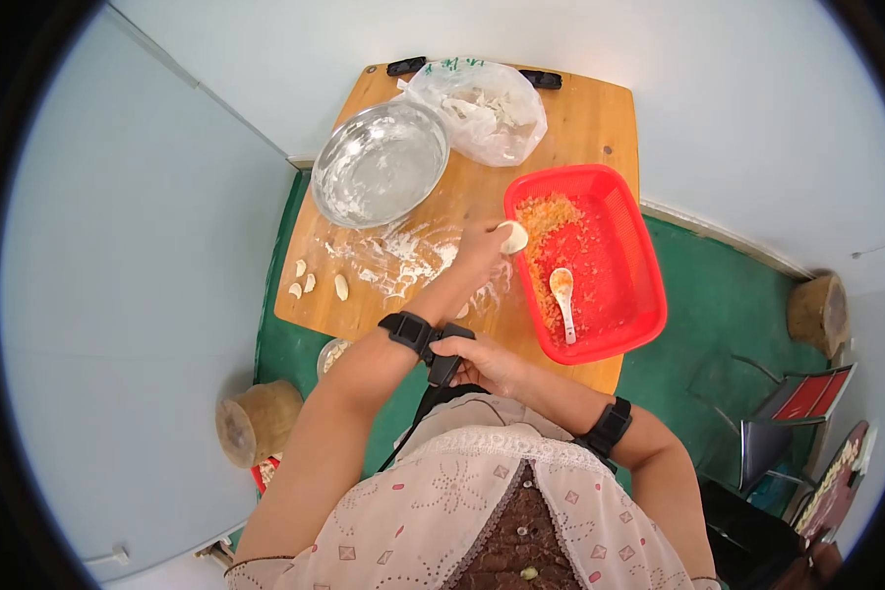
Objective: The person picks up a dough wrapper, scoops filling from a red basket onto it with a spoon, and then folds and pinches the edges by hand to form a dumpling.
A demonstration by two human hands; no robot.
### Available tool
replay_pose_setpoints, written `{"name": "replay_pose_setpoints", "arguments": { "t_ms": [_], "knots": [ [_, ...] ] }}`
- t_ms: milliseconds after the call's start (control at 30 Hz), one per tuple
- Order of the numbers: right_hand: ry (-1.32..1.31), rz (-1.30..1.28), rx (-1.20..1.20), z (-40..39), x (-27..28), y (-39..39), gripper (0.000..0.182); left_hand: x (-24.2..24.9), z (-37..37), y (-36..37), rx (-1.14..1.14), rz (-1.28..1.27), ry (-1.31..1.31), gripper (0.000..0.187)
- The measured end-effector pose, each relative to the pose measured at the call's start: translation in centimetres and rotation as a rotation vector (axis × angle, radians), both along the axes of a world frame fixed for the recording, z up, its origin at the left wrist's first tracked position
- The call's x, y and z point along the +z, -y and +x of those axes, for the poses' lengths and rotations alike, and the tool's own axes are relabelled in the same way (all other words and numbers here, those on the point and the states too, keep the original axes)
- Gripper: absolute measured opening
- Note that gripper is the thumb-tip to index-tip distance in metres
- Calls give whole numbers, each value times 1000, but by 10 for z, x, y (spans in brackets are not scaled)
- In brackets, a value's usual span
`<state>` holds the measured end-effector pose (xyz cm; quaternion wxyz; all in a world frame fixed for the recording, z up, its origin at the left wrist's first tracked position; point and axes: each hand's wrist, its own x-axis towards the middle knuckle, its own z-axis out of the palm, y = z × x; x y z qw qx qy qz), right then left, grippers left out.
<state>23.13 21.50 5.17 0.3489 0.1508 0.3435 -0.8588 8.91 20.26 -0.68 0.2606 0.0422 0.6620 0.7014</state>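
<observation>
My left hand (479, 248) grips a round white dough wrapper (513, 237) at the left edge of the red basket (643, 265). Orange and yellow chopped filling (549, 213) lies in the basket, with a white spoon (563, 300) resting in it. Near the table's front edge, my right hand (490, 364) is closed around a black device (448, 362) beside my left forearm. A black strap (407, 330) circles that forearm. White flour (393, 258) is scattered on the wooden table (570, 123), left of my left hand.
A floury metal basin (381, 165) and a plastic bag (487, 113) stand at the back. Small dough pieces (341, 286) lie at the table's left. Log stools (258, 423) and a folding chair (792, 403) are on the floor.
</observation>
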Motion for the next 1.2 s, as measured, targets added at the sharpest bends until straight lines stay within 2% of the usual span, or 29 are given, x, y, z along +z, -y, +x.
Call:
{"name": "replay_pose_setpoints", "arguments": {
  "t_ms": [33, 133, 233, 333, 367, 433, 467, 533, 600, 667, 767, 833, 967, 1200],
  "knots": [
    [7, 37, 26, 0, 1, 0, 29, -5, 0, 5, 30, 176, 393, 18],
    [32, 44, 102, -6, -11, -4, 30, 2, -1, 18, 146, -217, -136, 18],
    [67, -9, 152, -12, -19, -4, 32, -1, -9, 28, 93, -563, -1040, 19],
    [-15, 11, 153, -17, -13, -9, 35, 10, -13, 17, 124, -476, -677, 20],
    [-44, -1, 180, -17, -15, -13, 41, 6, -18, 16, 136, -319, -444, 21],
    [-206, 164, 288, -17, -13, -31, 44, 0, -26, 17, 156, -8, 22, 24],
    [-287, 251, 341, -17, -13, -44, 45, 0, -26, 18, 151, 99, 165, 25],
    [-412, 445, 243, -20, -14, -77, 43, 13, -17, 20, 143, 311, 455, 28],
    [-358, 488, -116, -30, -36, -113, 38, 22, -6, 18, 81, 339, 531, 28],
    [-42, 200, -596, -36, -46, -144, 33, 22, 0, 12, -3, 367, 605, 27],
    [60, 150, -615, -33, -60, -151, 34, 11, 7, 0, -150, 384, 692, 26],
    [81, 146, -522, -35, -70, -142, 32, -3, 7, -13, -238, 362, 727, 24],
    [65, 309, -512, -40, -83, -139, 26, -14, 15, -33, -337, 227, 583, 23],
    [19, 317, -719, -47, -89, -156, 21, 2, 13, -38, -559, 46, 596, 30]
  ]
}}
